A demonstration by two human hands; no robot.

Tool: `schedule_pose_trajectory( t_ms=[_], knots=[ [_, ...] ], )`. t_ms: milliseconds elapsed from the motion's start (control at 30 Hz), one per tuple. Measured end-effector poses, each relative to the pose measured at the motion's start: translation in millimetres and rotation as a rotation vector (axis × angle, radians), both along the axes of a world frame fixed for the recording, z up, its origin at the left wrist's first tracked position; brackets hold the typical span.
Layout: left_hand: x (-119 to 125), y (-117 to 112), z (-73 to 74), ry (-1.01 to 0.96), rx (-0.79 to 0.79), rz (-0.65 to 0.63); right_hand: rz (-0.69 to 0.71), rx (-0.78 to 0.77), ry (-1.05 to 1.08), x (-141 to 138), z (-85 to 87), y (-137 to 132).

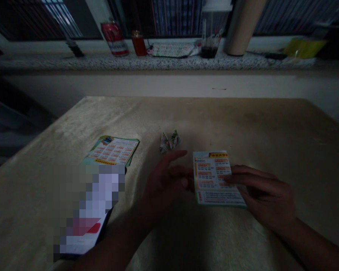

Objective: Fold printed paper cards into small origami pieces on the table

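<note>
A printed leaflet point(213, 180) with orange boxes and small text is held just in front of me, above the table. My right hand point(267, 192) grips it by its right side, with fingers on top of the paper. On the other side, my left hand point(166, 180) has its index finger stretched out and its other fingers bent close to the leaflet's left edge; whether they touch it I cannot tell. Beyond that hand stands a small folded paper piece point(169, 142) with two points. A stack of similar leaflets point(113, 150) lies to the left.
A phone point(93, 214) with a lit, blurred screen lies left of my left forearm on the table point(243, 120). Along the granite sill point(101, 64) stand a red can point(114, 38), a small orange-red bottle point(139, 43), a cup with dark liquid point(210, 37) and a cardboard tube point(244, 28).
</note>
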State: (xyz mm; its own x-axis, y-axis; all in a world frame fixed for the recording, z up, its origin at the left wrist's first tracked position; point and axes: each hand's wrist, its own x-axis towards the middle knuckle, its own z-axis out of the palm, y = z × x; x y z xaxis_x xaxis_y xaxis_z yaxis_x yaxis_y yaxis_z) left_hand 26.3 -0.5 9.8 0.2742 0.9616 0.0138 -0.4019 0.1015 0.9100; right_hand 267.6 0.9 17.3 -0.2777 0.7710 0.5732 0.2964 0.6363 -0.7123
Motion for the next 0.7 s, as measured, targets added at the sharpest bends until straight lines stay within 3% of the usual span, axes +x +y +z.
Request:
schedule_pose_trajectory(
  t_ms=[133,300,500,567,700],
  knots=[
    [0.7,-5.8,-4.1,0.235,0.282,0.010,0.014,-0.021,0.030,-0.2,1.6,-0.8],
    [5.1,-7.1,-1.5,0.396,0.459,0.129,0.019,0.013,0.006,-2.0,1.0,-1.3],
    [7.3,-6.8,6.5,0.692,0.609,0.284,-0.172,0.109,-0.026,-5.2,4.0,-1.0],
    [8.0,-7.5,8.0,0.775,0.670,0.322,-0.166,0.163,-0.031,-5.8,5.3,-0.3],
    [10.3,-11.4,12.2,0.963,0.789,0.519,-0.097,0.347,-0.217,-7.2,8.9,0.7]
  ],
)
